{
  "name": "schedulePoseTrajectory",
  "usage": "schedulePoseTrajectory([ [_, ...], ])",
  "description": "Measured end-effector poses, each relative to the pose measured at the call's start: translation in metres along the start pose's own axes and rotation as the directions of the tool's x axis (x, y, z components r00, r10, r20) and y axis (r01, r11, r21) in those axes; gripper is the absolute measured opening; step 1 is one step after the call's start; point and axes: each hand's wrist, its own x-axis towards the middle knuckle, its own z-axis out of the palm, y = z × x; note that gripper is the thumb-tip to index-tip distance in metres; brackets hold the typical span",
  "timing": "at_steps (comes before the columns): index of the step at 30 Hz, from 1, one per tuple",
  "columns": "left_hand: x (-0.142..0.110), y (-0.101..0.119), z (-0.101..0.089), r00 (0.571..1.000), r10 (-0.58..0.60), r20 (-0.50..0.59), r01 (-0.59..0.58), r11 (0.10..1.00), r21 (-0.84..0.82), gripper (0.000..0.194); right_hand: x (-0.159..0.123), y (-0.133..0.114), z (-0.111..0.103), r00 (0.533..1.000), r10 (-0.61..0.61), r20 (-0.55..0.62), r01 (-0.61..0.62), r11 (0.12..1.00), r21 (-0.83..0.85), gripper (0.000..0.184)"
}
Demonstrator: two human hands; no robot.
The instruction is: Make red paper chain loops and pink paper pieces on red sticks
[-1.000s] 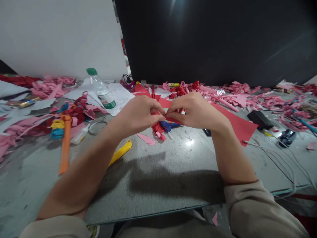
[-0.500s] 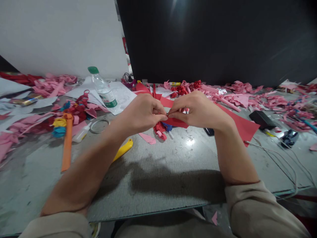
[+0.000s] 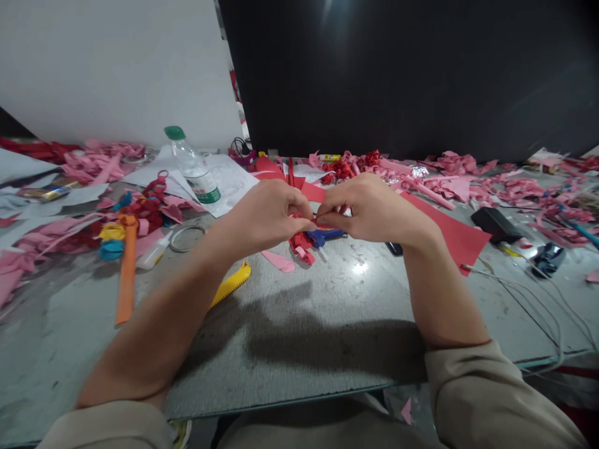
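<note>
My left hand (image 3: 276,215) and my right hand (image 3: 362,206) meet above the middle of the table, thumbs and fingertips pinched close together. Between the fingertips is a small piece of red paper (image 3: 316,221), mostly hidden by the fingers. Just below the hands lies a blue glue gun (image 3: 327,236), partly covered. Beside it, a crumpled bunch of red paper (image 3: 302,246) rests under my left fingertips. A pink paper strip (image 3: 279,260) lies nearer to me.
A yellow serrated tool (image 3: 233,284) lies by my left forearm, near a metal ring (image 3: 187,238) and a plastic bottle (image 3: 199,171). An orange strip (image 3: 126,274) is farther left. Red card (image 3: 452,234), a black adapter (image 3: 496,226) and white cables (image 3: 538,290) occupy the right. Pink scraps (image 3: 458,165) line the back.
The red paper that stretched below my right fingers has shifted out of sight, uncovering more of the blue glue gun. Both hands stay nearly in place, still pinched.
</note>
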Motion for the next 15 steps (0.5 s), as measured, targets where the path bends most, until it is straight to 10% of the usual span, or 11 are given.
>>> schedulePoseTrajectory([
  [15, 0.0005, -0.0046, 0.0036, 1.000, 0.008, 0.003, -0.008, 0.998, -0.067, 0.013, -0.0007, 0.0010, -0.0005, 1.000, -0.004, -0.019, 0.005, 0.999, 0.038, 0.021],
])
